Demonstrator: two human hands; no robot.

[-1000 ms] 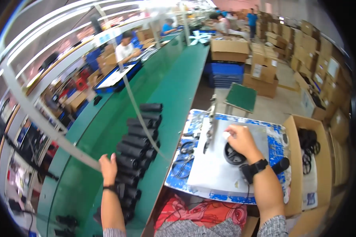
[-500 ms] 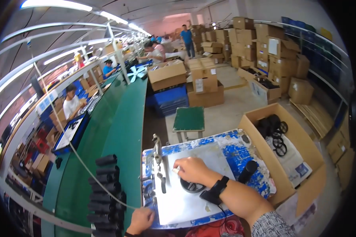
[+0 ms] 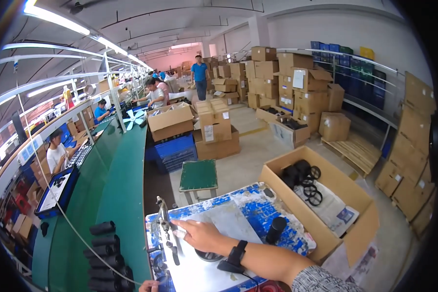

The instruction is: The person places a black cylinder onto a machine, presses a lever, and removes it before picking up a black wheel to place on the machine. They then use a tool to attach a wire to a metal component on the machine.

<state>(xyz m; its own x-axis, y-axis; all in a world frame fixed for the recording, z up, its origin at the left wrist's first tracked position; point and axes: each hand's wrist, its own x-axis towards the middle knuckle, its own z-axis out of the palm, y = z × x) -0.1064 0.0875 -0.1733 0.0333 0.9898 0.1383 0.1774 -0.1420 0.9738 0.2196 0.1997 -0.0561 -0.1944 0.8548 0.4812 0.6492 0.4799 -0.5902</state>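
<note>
The right hand [image 3: 202,237] is over the left half of the blue worktop [image 3: 248,204], index finger stretched to the metal fixture [image 3: 165,227] along its left edge. A small white piece [image 3: 179,233] is at the fingertips; whether it is pinched I cannot tell. The wheel [image 3: 207,256] lies on the plate [image 3: 187,274], partly hidden under that hand. The left hand [image 3: 149,286] shows only in part by the near left corner, beside the hose [image 3: 78,232]; whether it grips this I cannot tell.

The work looks midway: one wheel is out on the plate, with more black parts [image 3: 306,179] in the box [image 3: 362,228] past the right edge. A black cylinder [image 3: 276,230] stands near that edge, apart from the wheel, and black tubes [image 3: 106,249] lie stacked on the green worktop [image 3: 124,194]. Whether the wheel is finished does not show
</note>
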